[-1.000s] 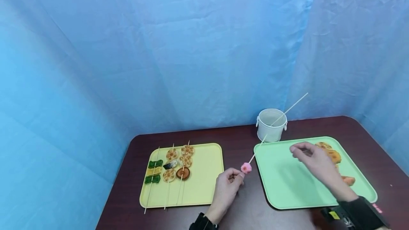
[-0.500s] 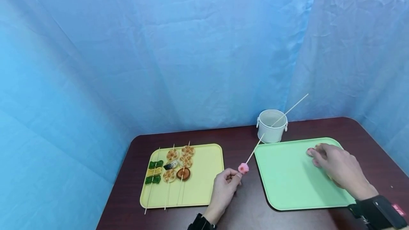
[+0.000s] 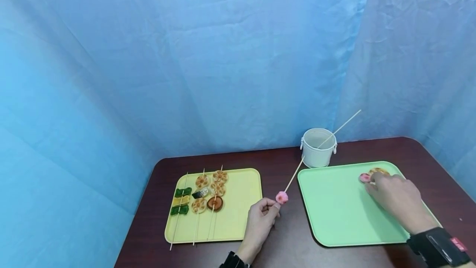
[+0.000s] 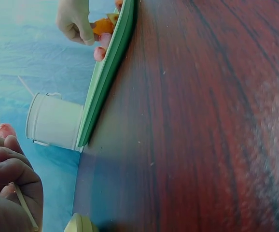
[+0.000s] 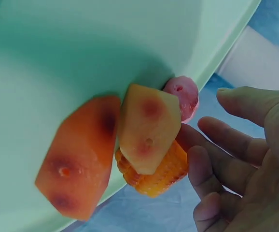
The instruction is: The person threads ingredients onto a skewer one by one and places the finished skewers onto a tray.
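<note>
Skewer (image 3: 294, 175), thin and straight, is pinched by the left hand (image 3: 259, 220) above the wood-grained bench (image 3: 290, 239), one bumpy pink ball (image 3: 282, 197) threaded on it. The right hand (image 3: 396, 197) is held loose and released, thumb apart, beside one faceted orange piece (image 5: 81, 157), one tan piece (image 5: 149, 126), one grainy corn chunk (image 5: 155, 179) and one pink nugget (image 5: 184, 96) on the smooth green tray (image 3: 334, 214). Three loaded skewers (image 3: 174, 230) are laid on the yellow tray (image 3: 241, 214), bearing four lotus slices (image 3: 217, 188), two green bows (image 3: 180, 209) and one mushroom cap (image 3: 215, 203) among others.

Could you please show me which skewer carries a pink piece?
The skewer in the left hand; those on the yellow tray and in the bucket show none.
</note>
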`<state>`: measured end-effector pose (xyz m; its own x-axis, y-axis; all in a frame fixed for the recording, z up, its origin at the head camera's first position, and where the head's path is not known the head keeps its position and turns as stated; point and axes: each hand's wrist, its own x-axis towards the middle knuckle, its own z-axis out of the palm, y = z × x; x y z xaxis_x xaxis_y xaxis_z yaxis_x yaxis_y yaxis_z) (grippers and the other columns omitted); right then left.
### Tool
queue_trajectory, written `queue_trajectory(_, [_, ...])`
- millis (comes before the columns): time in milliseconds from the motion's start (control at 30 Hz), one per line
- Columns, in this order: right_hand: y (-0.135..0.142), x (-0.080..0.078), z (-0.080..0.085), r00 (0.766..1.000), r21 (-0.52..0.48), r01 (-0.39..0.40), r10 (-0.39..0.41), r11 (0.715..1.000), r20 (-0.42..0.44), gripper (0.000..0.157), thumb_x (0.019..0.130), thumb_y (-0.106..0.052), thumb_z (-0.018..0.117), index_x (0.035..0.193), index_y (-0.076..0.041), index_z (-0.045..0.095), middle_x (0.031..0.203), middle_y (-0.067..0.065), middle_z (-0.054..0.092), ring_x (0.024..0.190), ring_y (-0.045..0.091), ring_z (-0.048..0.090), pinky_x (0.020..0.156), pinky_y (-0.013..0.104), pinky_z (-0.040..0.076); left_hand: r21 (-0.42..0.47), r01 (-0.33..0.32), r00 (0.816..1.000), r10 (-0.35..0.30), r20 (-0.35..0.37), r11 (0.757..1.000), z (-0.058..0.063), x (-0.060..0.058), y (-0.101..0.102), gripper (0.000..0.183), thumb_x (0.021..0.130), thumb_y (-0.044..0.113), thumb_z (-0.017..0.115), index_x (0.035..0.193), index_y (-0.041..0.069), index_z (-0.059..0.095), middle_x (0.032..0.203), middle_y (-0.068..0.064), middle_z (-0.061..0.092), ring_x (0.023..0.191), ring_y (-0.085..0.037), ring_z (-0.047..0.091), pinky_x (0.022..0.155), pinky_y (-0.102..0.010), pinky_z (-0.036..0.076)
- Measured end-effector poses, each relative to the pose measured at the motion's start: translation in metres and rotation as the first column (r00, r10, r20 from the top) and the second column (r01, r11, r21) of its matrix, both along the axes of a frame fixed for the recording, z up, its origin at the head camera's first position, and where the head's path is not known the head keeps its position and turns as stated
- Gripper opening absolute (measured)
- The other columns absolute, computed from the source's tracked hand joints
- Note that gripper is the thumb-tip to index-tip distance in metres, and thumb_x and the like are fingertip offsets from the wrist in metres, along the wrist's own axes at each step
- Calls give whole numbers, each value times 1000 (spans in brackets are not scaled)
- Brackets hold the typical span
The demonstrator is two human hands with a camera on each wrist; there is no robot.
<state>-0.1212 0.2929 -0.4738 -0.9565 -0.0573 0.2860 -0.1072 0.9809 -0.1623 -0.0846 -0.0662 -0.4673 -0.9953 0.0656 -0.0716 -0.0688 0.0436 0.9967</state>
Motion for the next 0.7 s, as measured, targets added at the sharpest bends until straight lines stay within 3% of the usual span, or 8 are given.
queue_trajectory(167, [-2, 1, -5, 993, 57, -42, 48, 998, -110, 32, 78, -19, 69, 61, -18, 42, 51, -4, 34, 44, 20, 37, 39, 43, 29, 5, 1, 1000, -1, 11, 1000, -2, -1, 0, 16, 91, 7, 60, 86, -9, 63, 71, -25, 59, 47, -2, 40, 43, -16, 35])
queue_trajectory(433, [-6, 1, -15, 983, 114, -64, 83, 991, -166, 16, 70, -11, 70, 71, -2, 58, 61, 11, 55, 53, 34, 47, 44, 51, 37, 4, -3, 1000, 3, 21, 1000, -4, -2, 1, 15, 90, 7, 61, 86, -7, 63, 70, -22, 59, 46, -2, 39, 42, -14, 32])
queue_trajectory(567, [-7, 1, -18, 979, 109, -68, 87, 992, -183, 15, 71, -8, 67, 71, 2, 56, 63, 14, 52, 51, 33, 44, 43, 50, 36, 16, -1, 1000, 1, 12, 1000, -3, -1, 0, 15, 90, 6, 61, 84, -7, 63, 69, -22, 58, 46, -2, 38, 41, -13, 32])
queue_trajectory(700, [-11, 1, -16, 986, 33, -47, 52, 998, -156, 12, 75, -9, 64, 75, -1, 55, 68, 12, 49, 49, 29, 43, 40, 47, 34, 12, 1, 1000, -1, 6, 1000, -2, -1, -1, 17, 90, 6, 61, 86, -11, 63, 68, -23, 57, 46, -1, 38, 41, -13, 31])
